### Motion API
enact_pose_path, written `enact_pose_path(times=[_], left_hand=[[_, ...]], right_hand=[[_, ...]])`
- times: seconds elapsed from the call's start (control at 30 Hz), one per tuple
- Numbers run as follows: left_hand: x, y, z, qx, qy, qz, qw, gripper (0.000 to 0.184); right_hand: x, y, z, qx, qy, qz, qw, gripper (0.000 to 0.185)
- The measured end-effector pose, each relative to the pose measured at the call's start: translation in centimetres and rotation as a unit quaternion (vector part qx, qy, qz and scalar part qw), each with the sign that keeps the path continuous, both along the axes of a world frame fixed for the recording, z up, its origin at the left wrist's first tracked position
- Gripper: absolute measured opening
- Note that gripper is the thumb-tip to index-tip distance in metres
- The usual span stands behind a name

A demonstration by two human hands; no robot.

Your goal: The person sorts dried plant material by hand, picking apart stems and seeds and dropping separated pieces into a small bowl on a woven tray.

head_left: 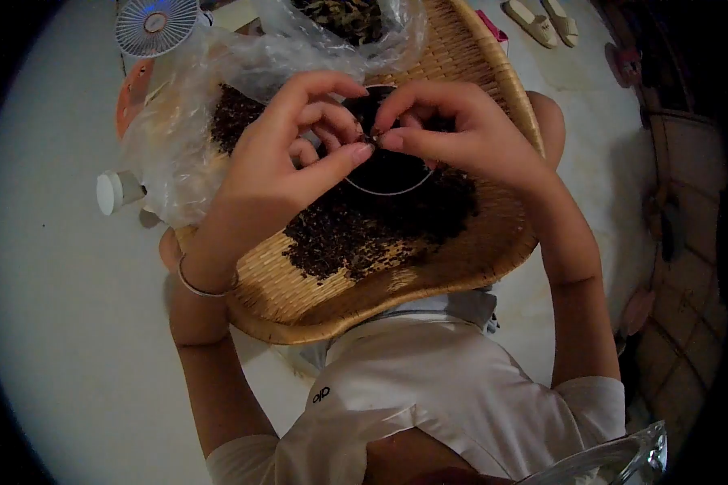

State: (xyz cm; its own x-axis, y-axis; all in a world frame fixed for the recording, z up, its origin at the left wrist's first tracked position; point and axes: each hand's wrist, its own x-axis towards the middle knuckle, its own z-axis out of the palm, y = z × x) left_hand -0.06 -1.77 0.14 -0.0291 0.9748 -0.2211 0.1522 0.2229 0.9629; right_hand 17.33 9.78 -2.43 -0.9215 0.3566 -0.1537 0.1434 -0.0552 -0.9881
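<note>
My left hand (299, 145) and my right hand (453, 129) meet over a dark round bowl (392, 192) with a pale rim. Thumb and fingers of each are pinched together at a tiny dark piece (372, 141), too small to name. The bowl sits on a woven bamboo tray (275, 283) across my lap. Dark dried bits (340, 238) are spread on the tray in front of the bowl and to its right. More of them (233, 120) lie left of my left hand. The inside of the bowl is dark, and my hands partly cover it.
A clear plastic bag (178, 153) lies over the tray's left side; another (340, 20) holds dried leaves at the back. A small fan (155, 24) stands at the top left, a white-lidded container (117, 192) at the left. Slippers (534, 23) are on the floor.
</note>
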Motion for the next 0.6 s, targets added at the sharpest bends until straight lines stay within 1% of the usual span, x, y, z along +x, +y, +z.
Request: enact_pose_path(times=[0.07, 0.13, 0.17, 0.23, 0.4, 0.47, 0.6], left_hand=[[-0.1, 0.01, -0.02, 0.012, -0.007, -0.006, 1.0, 0.042], [-0.2, 0.16, 0.31, -0.043, -0.08, 0.014, 0.996, 0.038], [-0.27, 0.2, 0.34, -0.043, -0.08, 0.014, 0.996, 0.038], [-0.4, 0.29, 0.35, -0.047, -0.134, 0.019, 0.99, 0.038], [-0.47, 0.37, 0.1, -0.051, -0.13, 0.005, 0.99, 0.038], [-0.49, 0.39, -0.11, -0.054, -0.129, 0.002, 0.99, 0.038], [-0.68, 0.48, -0.14, -0.055, -0.16, -0.003, 0.986, 0.037]], right_hand=[[0.02, 0.09, 0.13, -0.009, -0.012, 0.0, 1.0, 0.017], [0.05, 0.09, 0.28, -0.023, -0.01, -0.008, 1.0, 0.017], [0.05, 0.06, 0.36, -0.037, -0.008, -0.015, 0.999, 0.017], [0.05, 0.07, 0.46, -0.047, -0.01, -0.02, 0.999, 0.017], [0.08, 0.22, 0.33, -0.048, -0.014, -0.012, 0.999, 0.017], [0.07, 0.23, 0.25, -0.054, 0.002, -0.006, 0.999, 0.017], [0.06, 0.11, 0.3, -0.065, 0.01, -0.017, 0.998, 0.017]])
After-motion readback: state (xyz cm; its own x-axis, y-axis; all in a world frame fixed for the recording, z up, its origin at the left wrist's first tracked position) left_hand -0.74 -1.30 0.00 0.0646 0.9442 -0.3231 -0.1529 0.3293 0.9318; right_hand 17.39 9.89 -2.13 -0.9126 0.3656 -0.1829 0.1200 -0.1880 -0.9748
